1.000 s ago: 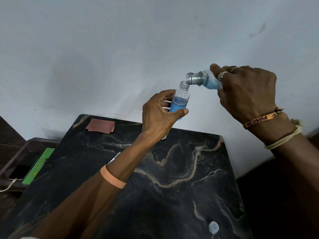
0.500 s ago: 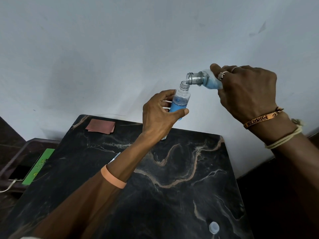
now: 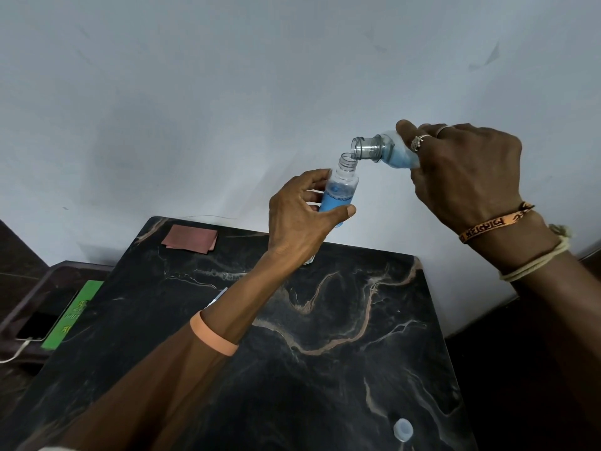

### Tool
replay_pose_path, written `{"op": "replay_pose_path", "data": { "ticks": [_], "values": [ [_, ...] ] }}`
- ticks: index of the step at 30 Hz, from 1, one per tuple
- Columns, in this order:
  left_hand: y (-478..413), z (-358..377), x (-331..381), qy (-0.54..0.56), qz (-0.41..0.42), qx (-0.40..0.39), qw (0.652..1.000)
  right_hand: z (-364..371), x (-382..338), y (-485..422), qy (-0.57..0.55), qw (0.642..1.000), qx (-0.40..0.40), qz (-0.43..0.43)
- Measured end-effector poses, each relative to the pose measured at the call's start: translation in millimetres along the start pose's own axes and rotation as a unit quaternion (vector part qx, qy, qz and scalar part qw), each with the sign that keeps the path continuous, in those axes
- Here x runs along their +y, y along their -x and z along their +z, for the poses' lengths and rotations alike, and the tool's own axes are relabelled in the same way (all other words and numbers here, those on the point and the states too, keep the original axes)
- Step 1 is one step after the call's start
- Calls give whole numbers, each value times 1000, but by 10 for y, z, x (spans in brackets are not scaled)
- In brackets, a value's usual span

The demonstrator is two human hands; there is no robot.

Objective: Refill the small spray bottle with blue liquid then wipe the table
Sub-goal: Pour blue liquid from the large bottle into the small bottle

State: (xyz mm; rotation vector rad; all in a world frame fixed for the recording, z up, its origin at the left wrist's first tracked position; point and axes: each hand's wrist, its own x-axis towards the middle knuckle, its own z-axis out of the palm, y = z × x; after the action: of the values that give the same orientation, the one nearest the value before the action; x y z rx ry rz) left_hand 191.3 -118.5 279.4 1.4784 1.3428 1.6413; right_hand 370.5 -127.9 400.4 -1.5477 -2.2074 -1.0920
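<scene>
My left hand (image 3: 300, 219) grips the small clear spray bottle (image 3: 340, 187) upright above the far edge of the black marble table (image 3: 325, 369); its top is off and blue liquid fills it about halfway. My right hand (image 3: 465, 170) holds a larger clear bottle (image 3: 387, 151) tipped on its side, its open mouth just above the small bottle's neck, blue liquid pooled in its body. A folded pink-brown cloth (image 3: 190, 237) lies at the table's far left corner.
A pale blue cap (image 3: 403, 429) lies near the table's front right edge. A small white part (image 3: 218, 297) shows beside my left forearm. Left of the table, a low tray (image 3: 35, 288) holds a phone (image 3: 39, 323) with a cable and a green card (image 3: 74, 312). A white wall stands behind.
</scene>
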Motion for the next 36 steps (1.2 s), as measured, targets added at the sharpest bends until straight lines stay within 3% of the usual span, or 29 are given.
{"op": "replay_pose_path", "data": {
  "ticks": [36],
  "values": [
    [40,-52,37,2,-3,1,1000,-54,-28,3,-1,1000,3,-9]
  ]
}}
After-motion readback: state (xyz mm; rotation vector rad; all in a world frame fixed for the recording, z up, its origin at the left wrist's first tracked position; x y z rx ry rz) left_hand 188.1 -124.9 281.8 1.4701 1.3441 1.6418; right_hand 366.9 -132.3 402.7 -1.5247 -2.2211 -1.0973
